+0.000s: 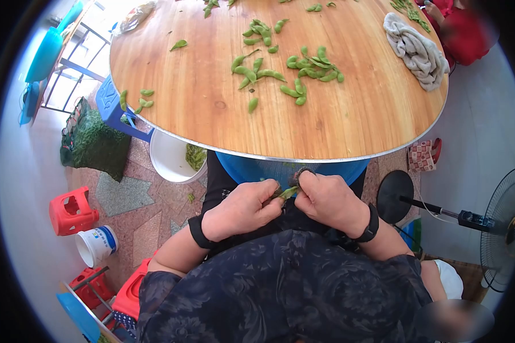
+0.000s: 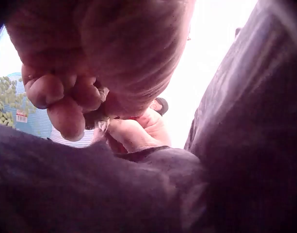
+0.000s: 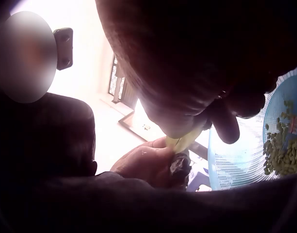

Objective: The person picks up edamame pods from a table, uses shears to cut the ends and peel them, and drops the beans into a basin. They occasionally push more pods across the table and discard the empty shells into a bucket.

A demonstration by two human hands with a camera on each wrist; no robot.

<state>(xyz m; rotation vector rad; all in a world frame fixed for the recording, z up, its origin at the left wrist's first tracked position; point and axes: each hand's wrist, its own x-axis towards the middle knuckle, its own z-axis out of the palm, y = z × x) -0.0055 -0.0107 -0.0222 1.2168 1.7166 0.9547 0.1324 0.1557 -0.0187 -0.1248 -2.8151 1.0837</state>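
A green pod is pinched between the two hands, just in front of the table edge. The left hand grips its left end with curled fingers, and the right hand holds the other end between thumb and fingers. In the right wrist view the pod looks pale yellow-green between the fingertips. Below the hands is a blue basket, largely hidden by the table. Shelled green beans lie in it, also visible as beans in the left wrist view.
Several pods lie scattered on the round wooden table, with a grey cloth at its right. A white bucket with pods stands under the left edge. Red stools are at left, a fan at right. Another person in red sits back right.
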